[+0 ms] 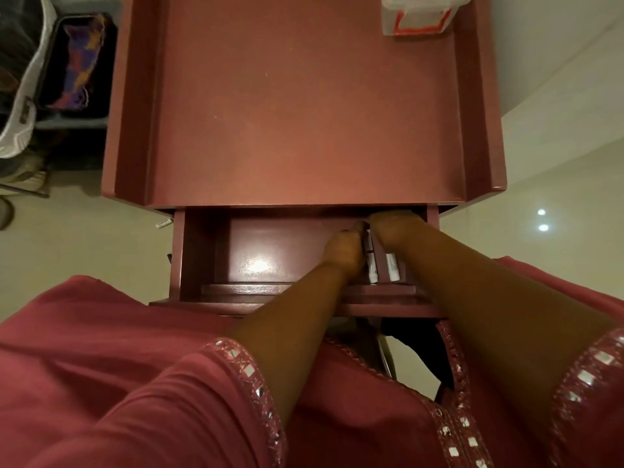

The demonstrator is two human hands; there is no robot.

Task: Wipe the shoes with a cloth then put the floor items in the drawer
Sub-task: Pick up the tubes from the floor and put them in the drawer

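drawer (202, 251) left half free, tubes (391, 268) right

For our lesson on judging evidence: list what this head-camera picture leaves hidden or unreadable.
- Head view: marker labels, too small and blurred.
- Right hand fingertips, under the cabinet top.
- Drawer back, shadowed by that top.
- Plastic container, cut by the upper edge.
- Shoes and cloth: not identifiable.

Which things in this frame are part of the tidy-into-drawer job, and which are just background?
In the job:
- open drawer
- white tubes lying in it
- left hand, touching the tubes
- right hand, reaching to the drawer's back

Just lying about:
- plastic container on the cabinet top
- patterned cloth in a dark tray
- white bag
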